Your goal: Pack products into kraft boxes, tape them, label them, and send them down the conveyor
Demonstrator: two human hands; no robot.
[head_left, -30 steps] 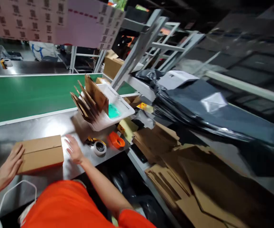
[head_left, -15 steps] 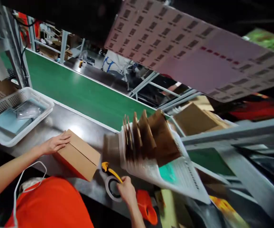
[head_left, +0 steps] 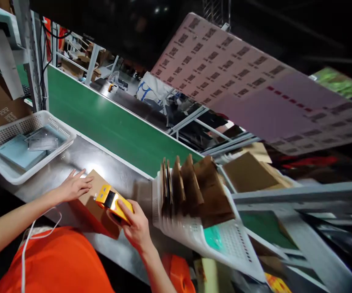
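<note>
A closed brown cardboard box [head_left: 88, 202] lies on the metal bench in front of me. My left hand [head_left: 74, 186] rests on the box's far left end, its fingers spread. My right hand [head_left: 137, 224] grips a yellow tape dispenser [head_left: 112, 201] over the top of the box. The dispenser's head points toward my left hand and covers much of the box top. Its tape roll is mostly hidden beneath it, and I cannot tell whether the tape touches the cardboard.
A white basket [head_left: 68, 143] with light blue boxes and a clear plastic packet stands at the left. Another white basket [head_left: 194, 236] holds folded cardboard at the right. Behind the bench runs a green conveyor belt [head_left: 103, 118]. A sheet of printed codes [head_left: 212, 61] hangs overhead.
My right hand has lifted the tape dispenser from the bench beside the box and brought it left over the box top. My left hand stays on the box, fingers now more spread.
</note>
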